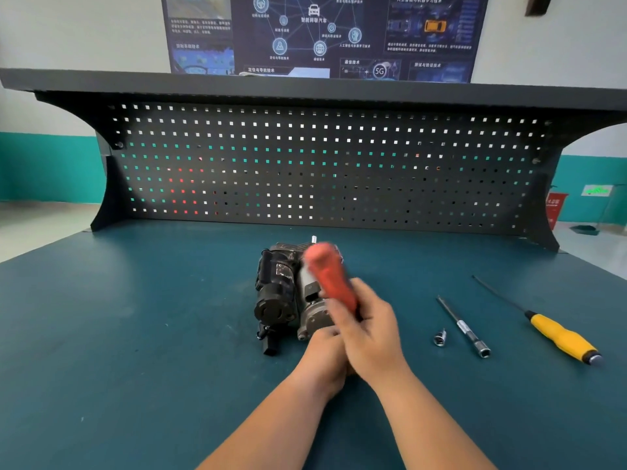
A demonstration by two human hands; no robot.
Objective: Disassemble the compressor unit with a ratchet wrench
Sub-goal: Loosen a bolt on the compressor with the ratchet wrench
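Resting on the bench: the compressor (281,293), a dark and silver block with a black plug hanging off its near end, lies lengthwise about halfway across the blue-green bench (135,317).
Wrench: the wrench (330,276) stands tilted over the compressor's right half, with its red handle pointing up and away from me. It is blurred, and its head is hidden behind my fingers, so I cannot tell what it sits on.
Right hand: my right hand (369,323) is at the compressor's near right corner, fingers wrapped round the lower part of the red handle.
Left hand: my left hand (322,351) sits just under and left of the right one, at the compressor's near end. The right hand covers most of its fingers, so I cannot tell whether they grip anything or only press on the housing.
Socket: a small shiny socket (440,337) lies on the bench to the right of the compressor, apart from it.
Extension bar: a slim extension bar (463,327) lies slanted just beyond the socket, its wider end toward me.
Screwdriver: a screwdriver (556,335) lies farthest right of the compressor, with its yellow handle toward me and its thin dark shaft angled away.
Pegboard: a dark pegboard (305,164) stands upright behind the compressor, across the back of the bench.
Shelf: a dark shelf (305,84) tops the pegboard, above the compressor.
Poster: a dark blue poster (322,32) of diagrams hangs on the wall beyond the shelf.
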